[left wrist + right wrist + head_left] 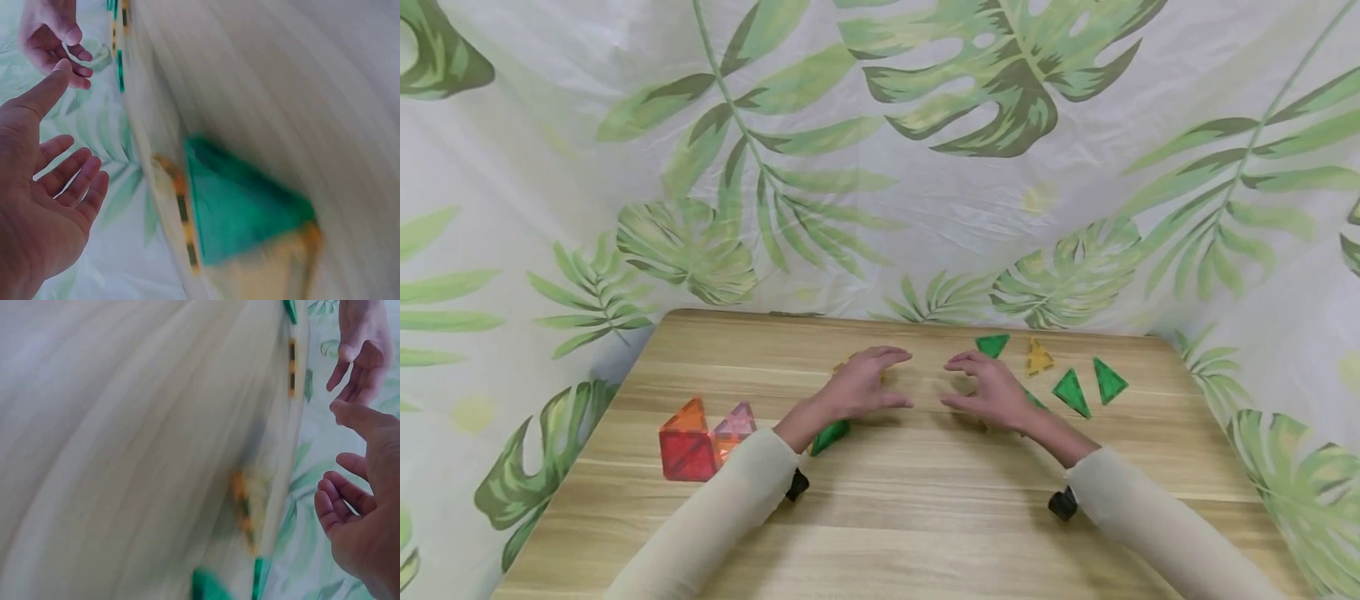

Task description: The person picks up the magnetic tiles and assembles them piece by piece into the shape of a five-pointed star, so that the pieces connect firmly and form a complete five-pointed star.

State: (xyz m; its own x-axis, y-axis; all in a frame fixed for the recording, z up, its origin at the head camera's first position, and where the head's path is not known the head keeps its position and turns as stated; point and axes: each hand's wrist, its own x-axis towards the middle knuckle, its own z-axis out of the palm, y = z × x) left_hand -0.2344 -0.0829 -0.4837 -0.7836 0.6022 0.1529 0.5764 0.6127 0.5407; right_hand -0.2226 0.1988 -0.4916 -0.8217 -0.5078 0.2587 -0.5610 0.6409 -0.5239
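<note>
Left hand (859,385) & right hand (988,389) both open, empty, over table (925,492), green triangles (1071,390) nearby

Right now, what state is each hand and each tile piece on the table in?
left hand: open, holding nothing
right hand: open, holding nothing
tile pyramids: built, standing upright
green triangles: lying flat, loose
yellow triangle: lying flat, loose
green tile: partly hidden under the left wrist

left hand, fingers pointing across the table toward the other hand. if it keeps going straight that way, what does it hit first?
Most likely the right hand: the left hand points its fingers rightward at it, with only bare table showing in the gap. Depth is unclear, so it could pass slightly behind, toward the green triangle tile.
</note>
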